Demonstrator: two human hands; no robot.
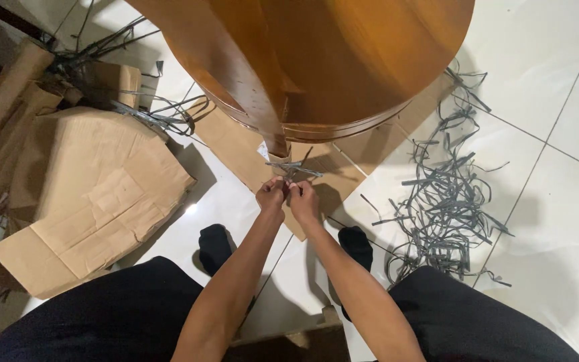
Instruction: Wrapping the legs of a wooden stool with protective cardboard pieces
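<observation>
A round wooden table (343, 60) lies tipped on the floor, its leg (273, 114) pointing toward me. A grey plastic strap (291, 167) is wrapped around the end of that leg, its loose ends sticking out. My left hand (271, 194) and my right hand (303, 200) meet just below the leg's end, both pinching the strap's ends between the fingertips. My knees in black trousers and my feet in black socks frame the hands.
Flattened cardboard (95, 194) lies at the left, with more cardboard (242, 144) under the table. A heap of cut grey straps (443, 201) covers the white tiles at the right. More straps (149, 114) tangle at the upper left.
</observation>
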